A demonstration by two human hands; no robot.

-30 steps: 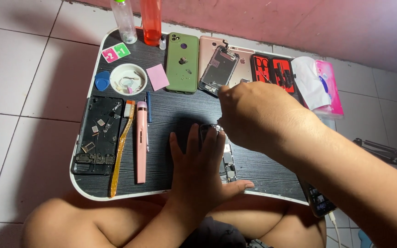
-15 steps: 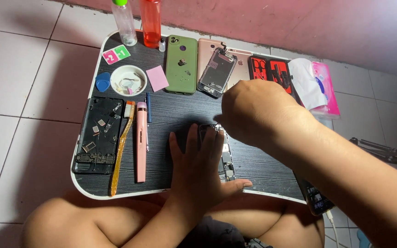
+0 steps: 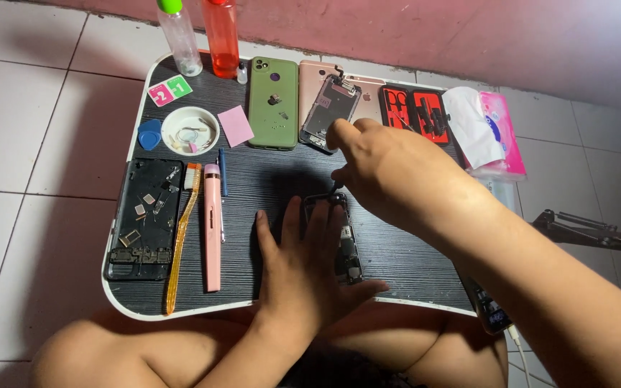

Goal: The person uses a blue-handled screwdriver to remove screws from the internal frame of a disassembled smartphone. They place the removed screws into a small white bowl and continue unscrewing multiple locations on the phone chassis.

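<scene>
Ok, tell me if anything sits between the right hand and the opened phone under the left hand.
Nothing visible does. The right hand is already at the top edge of the opened phone, which the left hand pins flat on the table.

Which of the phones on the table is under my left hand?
The opened phone at the front middle of the table, its insides showing beside your left hand. The green phone and pink phone lie untouched along the back edge.
</scene>
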